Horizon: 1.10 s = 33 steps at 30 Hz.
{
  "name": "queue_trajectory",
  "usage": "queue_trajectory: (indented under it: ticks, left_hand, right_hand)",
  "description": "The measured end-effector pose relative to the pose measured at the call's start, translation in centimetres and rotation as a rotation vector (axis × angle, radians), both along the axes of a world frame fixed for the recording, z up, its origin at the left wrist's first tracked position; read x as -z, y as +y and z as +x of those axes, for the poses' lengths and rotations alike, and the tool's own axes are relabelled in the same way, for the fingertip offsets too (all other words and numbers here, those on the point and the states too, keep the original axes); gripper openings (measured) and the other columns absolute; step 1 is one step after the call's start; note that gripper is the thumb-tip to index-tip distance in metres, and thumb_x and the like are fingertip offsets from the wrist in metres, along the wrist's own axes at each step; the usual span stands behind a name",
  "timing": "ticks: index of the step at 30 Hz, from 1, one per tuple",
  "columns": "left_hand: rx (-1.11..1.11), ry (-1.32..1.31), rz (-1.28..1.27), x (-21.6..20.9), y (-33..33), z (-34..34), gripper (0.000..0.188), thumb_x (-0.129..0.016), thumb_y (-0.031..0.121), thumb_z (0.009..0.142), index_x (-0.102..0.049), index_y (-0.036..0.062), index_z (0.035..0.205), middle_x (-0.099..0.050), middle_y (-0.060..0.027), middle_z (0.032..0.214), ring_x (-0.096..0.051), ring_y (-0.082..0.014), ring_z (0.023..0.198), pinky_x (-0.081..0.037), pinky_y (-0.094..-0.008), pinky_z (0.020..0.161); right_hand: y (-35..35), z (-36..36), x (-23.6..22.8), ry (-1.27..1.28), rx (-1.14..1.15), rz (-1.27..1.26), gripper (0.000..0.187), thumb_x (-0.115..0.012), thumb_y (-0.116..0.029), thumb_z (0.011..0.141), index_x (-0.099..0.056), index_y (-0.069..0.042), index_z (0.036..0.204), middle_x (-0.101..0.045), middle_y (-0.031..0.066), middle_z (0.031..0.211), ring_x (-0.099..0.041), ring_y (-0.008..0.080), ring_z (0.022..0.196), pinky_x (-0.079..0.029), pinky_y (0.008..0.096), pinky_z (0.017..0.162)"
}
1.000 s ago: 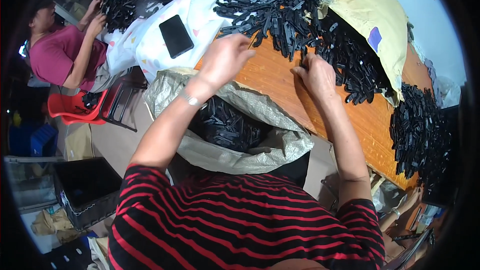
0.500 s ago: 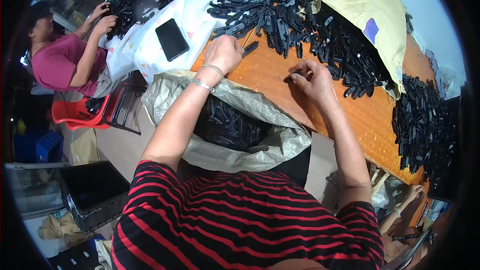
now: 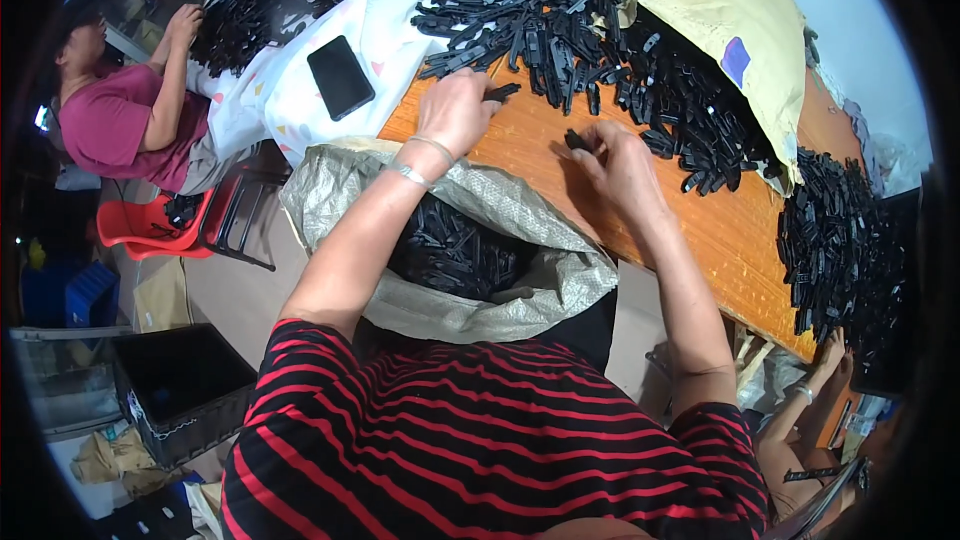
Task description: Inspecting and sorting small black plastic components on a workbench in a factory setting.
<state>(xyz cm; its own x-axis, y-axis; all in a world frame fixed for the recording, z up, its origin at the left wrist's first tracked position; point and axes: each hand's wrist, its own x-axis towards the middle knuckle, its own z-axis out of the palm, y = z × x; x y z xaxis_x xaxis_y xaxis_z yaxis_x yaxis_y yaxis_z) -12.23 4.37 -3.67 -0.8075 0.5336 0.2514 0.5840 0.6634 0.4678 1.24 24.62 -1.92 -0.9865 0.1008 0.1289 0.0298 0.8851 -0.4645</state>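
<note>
- I take the wooden counter point(image 3: 720, 230) as my landmark; my two hands work on its bare near part.
- My left hand point(image 3: 455, 112) has its fingers closed around one black plastic piece point(image 3: 502, 92), just at the near edge of the big heap of black pieces point(image 3: 590, 40) on the counter.
- My right hand point(image 3: 622, 162) pinches a second small black piece point(image 3: 575, 140) between narrow fingers, low over the counter.
- Against the near edge of the counter stands an open woven sack point(image 3: 500, 215) with more black pieces inside.
- At the left end of the counter a dark phone point(image 3: 340, 77) lies on a white cloth point(image 3: 390, 30).
- Beyond that end another person point(image 3: 125, 125) sits beside a red chair point(image 3: 150, 230).
</note>
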Motion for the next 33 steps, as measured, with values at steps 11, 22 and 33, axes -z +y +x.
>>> queue_trajectory:
  ticks: [11, 22, 33]
  left_hand:
    - [0.243, -0.886, 0.897, -1.7, 0.5, 4.0, 0.034, -0.067, 0.001, 0.085, -0.05, -0.0049, 0.114, -0.065, -0.0103, 0.094, -0.064, -0.0107, 0.076, -0.053, -0.022, 0.066]
    - [0.242, -0.601, 0.869, -2.0, 0.4, 5.1, 0.03, -0.063, -0.004, 0.084, -0.052, -0.0037, 0.112, -0.064, -0.0073, 0.094, -0.061, -0.0082, 0.081, -0.051, -0.0213, 0.069]
    - [0.239, -0.467, 0.911, -3.8, 0.8, 8.1, 0.039, -0.063, -0.002, 0.088, -0.049, -0.0036, 0.124, -0.063, -0.0078, 0.107, -0.061, -0.0095, 0.097, -0.051, -0.0231, 0.084]
  right_hand:
    - [-4.3, -1.4, -0.6, 0.377, -0.014, -0.576, 0.019, -0.067, -0.002, 0.087, -0.062, 0.003, 0.104, -0.069, 0.0065, 0.086, -0.067, 0.0105, 0.07, -0.053, 0.0236, 0.063]
    - [-4.6, -1.3, -0.6, 0.342, -0.022, -0.623, 0.015, -0.069, -0.001, 0.086, -0.063, 0.003, 0.099, -0.068, 0.006, 0.086, -0.067, 0.0097, 0.071, -0.053, 0.0218, 0.061]
    - [-5.7, -0.8, -1.9, 0.514, -0.031, -0.339, 0.025, -0.074, -0.003, 0.08, -0.061, 0.002, 0.1, -0.062, 0.0064, 0.09, -0.066, 0.0122, 0.081, -0.055, 0.0245, 0.064]
